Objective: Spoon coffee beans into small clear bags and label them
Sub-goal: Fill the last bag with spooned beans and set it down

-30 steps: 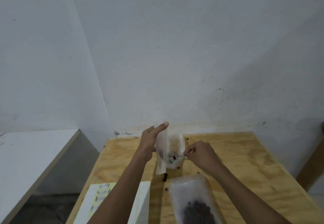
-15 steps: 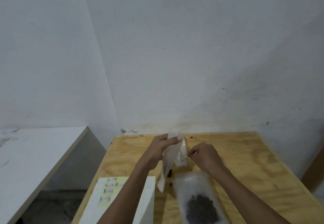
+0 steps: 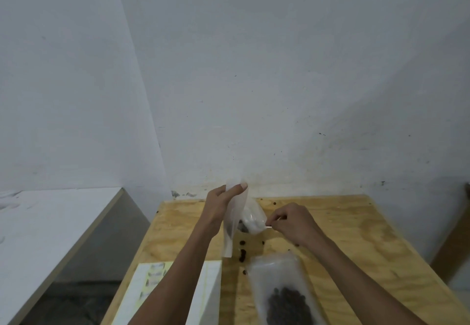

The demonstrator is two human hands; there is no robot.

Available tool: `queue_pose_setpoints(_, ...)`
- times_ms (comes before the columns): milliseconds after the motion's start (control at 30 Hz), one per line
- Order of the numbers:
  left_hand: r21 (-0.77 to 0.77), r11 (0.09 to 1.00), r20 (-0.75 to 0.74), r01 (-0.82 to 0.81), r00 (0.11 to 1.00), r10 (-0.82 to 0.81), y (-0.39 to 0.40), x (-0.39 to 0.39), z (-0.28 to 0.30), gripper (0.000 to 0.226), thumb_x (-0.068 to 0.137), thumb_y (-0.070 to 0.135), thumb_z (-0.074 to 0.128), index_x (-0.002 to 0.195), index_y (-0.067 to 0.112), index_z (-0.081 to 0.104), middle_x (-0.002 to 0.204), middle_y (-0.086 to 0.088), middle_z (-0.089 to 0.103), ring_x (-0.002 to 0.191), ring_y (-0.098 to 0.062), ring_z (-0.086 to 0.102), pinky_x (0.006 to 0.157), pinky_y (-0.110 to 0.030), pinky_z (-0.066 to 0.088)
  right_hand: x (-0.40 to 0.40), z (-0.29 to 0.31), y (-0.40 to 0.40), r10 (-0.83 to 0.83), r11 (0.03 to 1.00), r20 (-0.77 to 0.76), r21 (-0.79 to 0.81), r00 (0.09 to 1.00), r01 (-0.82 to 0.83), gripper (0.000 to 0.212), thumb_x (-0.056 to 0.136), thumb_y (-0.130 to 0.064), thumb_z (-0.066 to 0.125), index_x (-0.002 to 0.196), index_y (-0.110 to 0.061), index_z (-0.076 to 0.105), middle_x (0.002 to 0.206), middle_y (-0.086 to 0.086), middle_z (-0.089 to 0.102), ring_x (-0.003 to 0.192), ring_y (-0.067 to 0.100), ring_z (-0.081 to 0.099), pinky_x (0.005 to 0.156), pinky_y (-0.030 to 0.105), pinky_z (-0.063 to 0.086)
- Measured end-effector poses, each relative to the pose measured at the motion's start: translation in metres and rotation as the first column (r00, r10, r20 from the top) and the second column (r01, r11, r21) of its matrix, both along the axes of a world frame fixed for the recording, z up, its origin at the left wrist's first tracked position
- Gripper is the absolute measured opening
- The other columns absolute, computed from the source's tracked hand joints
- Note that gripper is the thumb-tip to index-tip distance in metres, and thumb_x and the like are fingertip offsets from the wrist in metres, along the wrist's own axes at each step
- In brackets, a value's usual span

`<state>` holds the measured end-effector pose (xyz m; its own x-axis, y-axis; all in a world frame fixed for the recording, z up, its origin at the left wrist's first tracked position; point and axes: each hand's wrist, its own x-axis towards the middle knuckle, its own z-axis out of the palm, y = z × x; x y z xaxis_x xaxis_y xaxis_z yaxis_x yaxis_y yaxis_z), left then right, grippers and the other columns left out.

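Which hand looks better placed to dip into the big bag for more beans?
The right hand, probably. It already pinches the spoon, and the big bag of beans lies just below it. The left hand is busy holding the small bag upright.

No readable text anywhere. Only blurred dark marks in a column on the yellowish label sheet (image 3: 155,277) at about seven o'clock on the counter (image 3: 356,235); too smeared to make out letters or numbers.
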<state>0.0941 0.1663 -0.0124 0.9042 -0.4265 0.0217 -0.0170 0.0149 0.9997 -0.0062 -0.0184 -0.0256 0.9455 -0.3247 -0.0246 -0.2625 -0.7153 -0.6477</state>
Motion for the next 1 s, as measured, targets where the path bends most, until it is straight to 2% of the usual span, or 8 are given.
queue_pose_setpoints(100,-0.04,0.999,-0.049,0.029,0.998,-0.031,0.002,0.004,0.005,0.059,0.07,0.052,0.086,0.1,0.002,0.076,0.102,-0.004,0.075,0.097,-0.023,0.072,0.087,-0.038,0.055,0.003,0.002,-0.003,-0.016,1.0,0.019,0.0,1.0,0.016,0.013,0.091,-0.027,0.071,0.085,-0.031,0.083,0.107,-0.013,0.074,0.069,0.0,0.063,0.055,0.015,0.048)
queue_pose_setpoints(333,-0.022,0.996,-0.099,0.081,0.992,-0.083,0.009,0.013,0.001,0.048,0.079,0.049,0.081,0.111,0.013,0.079,0.116,-0.009,0.077,0.109,-0.029,0.072,0.098,-0.046,0.056,0.004,0.001,-0.007,-0.025,0.997,0.003,0.075,1.0,0.024,0.023,0.087,-0.027,0.073,0.069,-0.041,0.078,0.1,-0.014,0.074,0.077,0.008,0.071,0.071,0.043,0.064)
queue_pose_setpoints(467,0.035,0.993,0.027,0.112,0.993,-0.113,0.015,0.012,-0.001,0.04,0.08,0.037,0.079,0.111,0.012,0.079,0.114,-0.001,0.078,0.108,-0.018,0.072,0.085,-0.027,0.055,0.005,0.0,-0.008,-0.015,0.995,-0.004,0.103,1.0,0.015,0.02,0.086,-0.026,0.075,0.071,-0.037,0.08,0.09,-0.014,0.076,0.078,0.006,0.07,0.07,0.039,0.064)
queue_pose_setpoints(600,0.055,0.99,0.089,0.127,0.987,-0.132,0.021,0.014,-0.005,0.039,0.082,0.036,0.076,0.106,0.005,0.078,0.111,-0.011,0.077,0.103,-0.025,0.073,0.085,-0.035,0.055,0.005,-0.002,-0.008,-0.05,0.988,-0.027,0.146,0.998,0.054,0.014,0.086,-0.025,0.076,0.076,-0.031,0.083,0.081,-0.014,0.075,0.076,0.005,0.07,0.071,0.037,0.064)
queue_pose_setpoints(733,0.093,0.99,0.139,0.11,0.983,-0.123,0.026,0.018,-0.01,0.045,0.07,0.044,0.083,0.104,0.014,0.08,0.106,-0.007,0.078,0.098,-0.025,0.074,0.083,-0.037,0.059,0.005,-0.004,-0.008,-0.104,0.984,-0.023,0.146,0.994,0.106,0.013,0.085,-0.025,0.076,0.075,-0.028,0.084,0.071,-0.009,0.076,0.072,0.021,0.074,0.064,0.038,0.063)
queue_pose_setpoints(800,0.155,0.985,0.178,0.073,0.979,-0.101,0.028,0.02,-0.011,0.056,0.061,0.05,0.087,0.109,0.021,0.079,0.109,0.002,0.078,0.101,-0.022,0.074,0.087,-0.038,0.061,0.004,-0.006,-0.008,-0.128,0.984,-0.019,0.124,0.992,0.13,0.016,0.085,-0.023,0.072,0.075,-0.029,0.084,0.071,-0.009,0.075,0.071,0.021,0.073,0.061,0.035,0.062)
queue_pose_setpoints(900,0.33,0.944,0.285,-0.022,0.955,-0.077,0.031,0.016,-0.011,0.079,0.051,0.063,0.084,0.121,0.03,0.071,0.116,0.016,0.07,0.098,-0.004,0.068,0.075,-0.017,0.054,0.003,-0.005,-0.01,-0.159,0.981,0.005,0.111,0.987,0.158,0.02,0.086,-0.022,0.069,0.074,-0.03,0.083,0.07,-0.01,0.075,0.07,0.021,0.074,0.065,0.04,0.064)
queue_pose_setpoints(1000,0.391,0.917,0.367,-0.079,0.927,-0.077,0.034,0.01,-0.015,0.093,0.05,0.066,0.083,0.135,0.033,0.062,0.124,0.017,0.062,0.105,-0.001,0.061,0.078,-0.016,0.047,0.002,0.0,-0.012,-0.162,0.981,0.037,0.113,0.986,0.157,0.019,0.086,-0.023,0.069,0.075,-0.024,0.084,0.068,-0.007,0.075,0.064,0.022,0.071,0.06,0.036,0.06)
